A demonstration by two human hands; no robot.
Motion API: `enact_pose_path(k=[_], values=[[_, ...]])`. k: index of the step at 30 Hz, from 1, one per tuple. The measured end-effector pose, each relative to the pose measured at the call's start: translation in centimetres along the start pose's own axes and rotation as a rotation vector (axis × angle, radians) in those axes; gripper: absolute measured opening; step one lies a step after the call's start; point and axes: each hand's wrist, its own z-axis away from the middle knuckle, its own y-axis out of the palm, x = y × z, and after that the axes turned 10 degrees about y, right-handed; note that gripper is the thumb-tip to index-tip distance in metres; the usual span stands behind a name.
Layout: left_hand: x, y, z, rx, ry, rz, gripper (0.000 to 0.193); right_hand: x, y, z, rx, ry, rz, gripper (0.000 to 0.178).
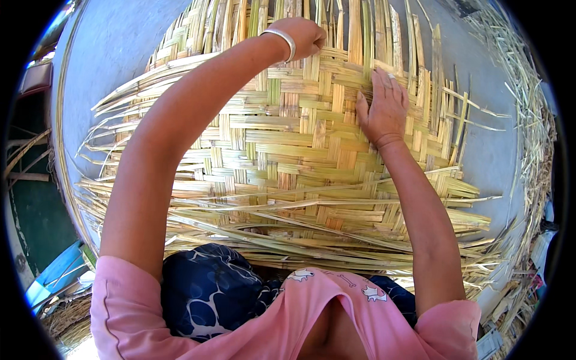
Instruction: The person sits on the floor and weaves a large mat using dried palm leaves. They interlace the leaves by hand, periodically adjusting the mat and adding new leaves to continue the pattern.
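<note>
A large mat [288, 138] of flat yellow-green split strips lies in front of me, woven through its middle. My left hand [302, 39], with a pale bangle on its wrist, is at the far edge of the weave. Its fingers are curled closed, and whatever they hold is hidden. My right hand [387, 111], a ring on one finger, rests flat on the weave near its far right part, fingers stretched out. Beyond both hands, unwoven strips [355, 33] run away side by side. Strip ends stick out unevenly at the left and right sides.
Loose long strips [288, 240] lie across the mat's near edge, close to my knees. Grey floor [108, 54] shows around the mat. Shredded straw [531, 120] is heaped along the right side. A blue object [57, 279] lies at the lower left.
</note>
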Motion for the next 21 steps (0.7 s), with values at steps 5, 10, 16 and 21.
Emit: enact_pose_path(k=[5, 10, 16, 21], values=[[0.5, -0.9, -1.0, 0.072, 0.085, 0.079, 0.010, -0.2, 0.0, -0.1, -0.010, -0.002, -0.004, 0.053], [-0.3, -0.9, -1.1, 0.082, 0.204, -0.178, 0.010, -0.3, 0.2, 0.0, -0.006, -0.001, -0.010, 0.053], [-1.4, -1.2, -1.1, 0.167, 0.223, -0.368, 0.011, -0.3, 0.0, -0.1, 0.004, 0.002, -0.009, 0.053], [-1.7, -1.1, -0.9, 0.139, 0.239, -0.356, 0.012, -0.3, 0.0, 0.0, -0.001, 0.005, -0.012, 0.053]])
